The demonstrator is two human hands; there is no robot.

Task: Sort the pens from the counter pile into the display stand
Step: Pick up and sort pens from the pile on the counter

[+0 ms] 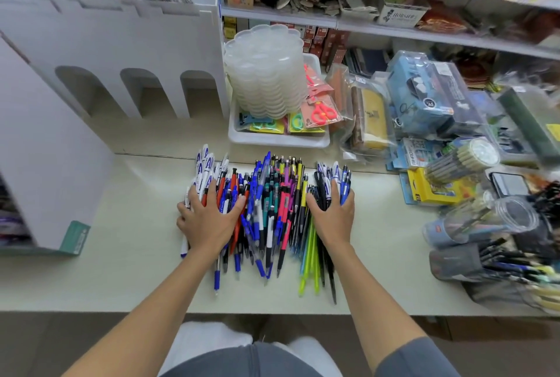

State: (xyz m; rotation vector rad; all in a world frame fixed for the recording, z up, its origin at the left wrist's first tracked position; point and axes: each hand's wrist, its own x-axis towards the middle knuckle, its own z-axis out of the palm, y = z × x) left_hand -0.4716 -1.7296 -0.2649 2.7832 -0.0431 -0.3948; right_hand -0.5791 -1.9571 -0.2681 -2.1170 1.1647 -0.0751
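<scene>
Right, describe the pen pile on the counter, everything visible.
The pen pile is a dense heap of plastic click pens lying roughly parallel, tips mostly toward the person, on the pale counter. White-and-blue ones sit at both edges, with blue, red, teal, pink, yellow and black between and thin green sticks at the near right. The left hand and right hand rest on its two sides.

Bright, even overhead light with soft shadows; wide-angle bending and blur grow toward the edges, centre sharp.
</scene>
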